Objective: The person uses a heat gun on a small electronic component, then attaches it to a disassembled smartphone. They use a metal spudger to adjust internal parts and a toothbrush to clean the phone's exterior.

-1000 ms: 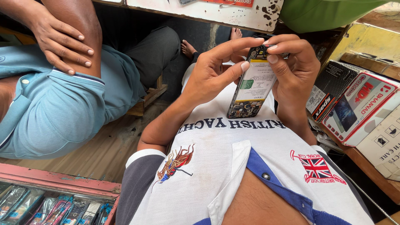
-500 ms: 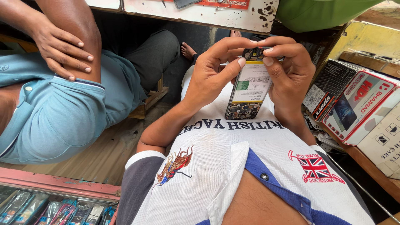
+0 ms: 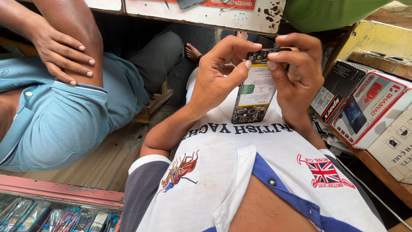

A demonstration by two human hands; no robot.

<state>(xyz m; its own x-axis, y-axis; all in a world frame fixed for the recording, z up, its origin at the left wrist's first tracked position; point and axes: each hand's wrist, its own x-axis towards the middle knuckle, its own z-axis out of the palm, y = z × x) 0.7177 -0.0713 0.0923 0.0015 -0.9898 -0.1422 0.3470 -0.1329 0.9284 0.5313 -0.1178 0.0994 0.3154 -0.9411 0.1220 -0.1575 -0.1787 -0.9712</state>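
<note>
White-labelled opened phone (image 3: 254, 95) held over the lap, long axis running away from the body. Left hand (image 3: 219, 73) grips its left edge; right hand (image 3: 296, 68) pinches the far top end.

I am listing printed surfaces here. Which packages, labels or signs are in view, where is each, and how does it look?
Label: on the opened phone in both hands, white with a green patch.
Red box: right shelf, rectangular, red and white.
Black box: beside it, dark, dotted.
White box: far right, black symbols.
Sign: top, white, chipped, with a red strip.
</note>
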